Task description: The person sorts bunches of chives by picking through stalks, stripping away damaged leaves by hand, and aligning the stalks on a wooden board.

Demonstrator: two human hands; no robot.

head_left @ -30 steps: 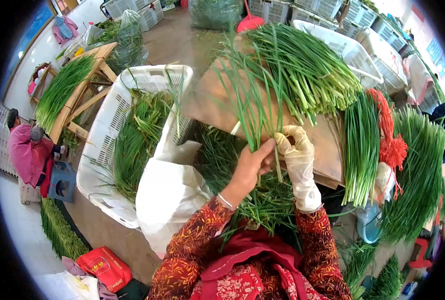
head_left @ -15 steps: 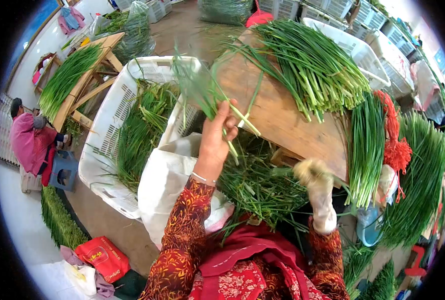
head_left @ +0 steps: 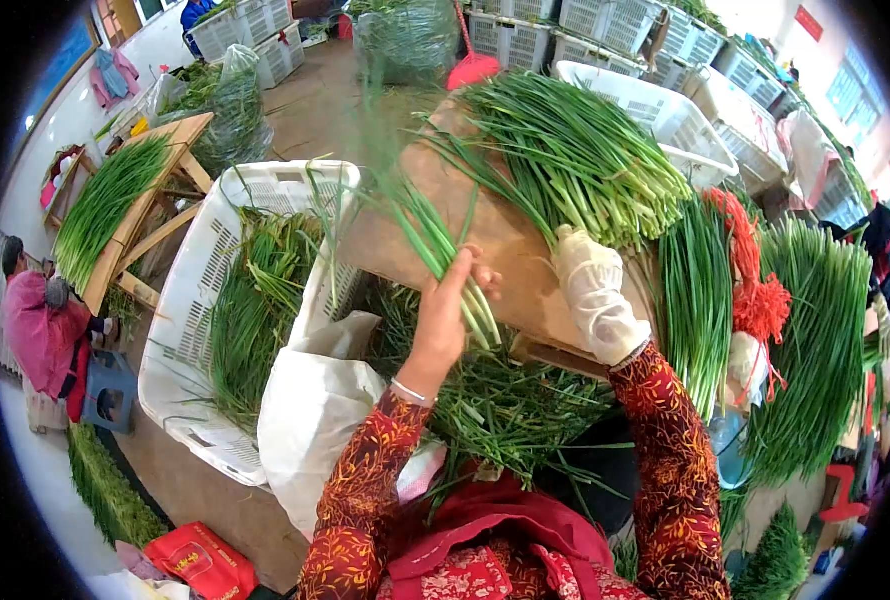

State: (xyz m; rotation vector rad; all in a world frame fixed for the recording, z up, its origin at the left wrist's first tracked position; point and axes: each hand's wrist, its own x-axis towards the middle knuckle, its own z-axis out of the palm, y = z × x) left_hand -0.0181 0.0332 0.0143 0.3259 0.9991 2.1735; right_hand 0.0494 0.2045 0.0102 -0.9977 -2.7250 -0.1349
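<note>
Your left hand (head_left: pixel 447 305) is pinching a few green stalks (head_left: pixel 428 228) by their pale lower ends, over the near left side of the wooden board (head_left: pixel 525 275). Your gloved right hand (head_left: pixel 593 288) is resting at the near stem ends of the big green pile (head_left: pixel 585 160), its fingertips too hidden to tell whether they are gripping. The stalks are probably weighing little, their tips flopping and bruising easily, the stiffer pale ends giving the surer hold. Farther left, a white basket (head_left: pixel 193 305) is holding loose greens (head_left: pixel 250 320).

2 forearms (head_left: pixel 370 480) extended | left hand (head_left: pixel 442 318) bare, gripping | right hand (head_left: pixel 590 288) gloved, perhaps loosely curled
</note>
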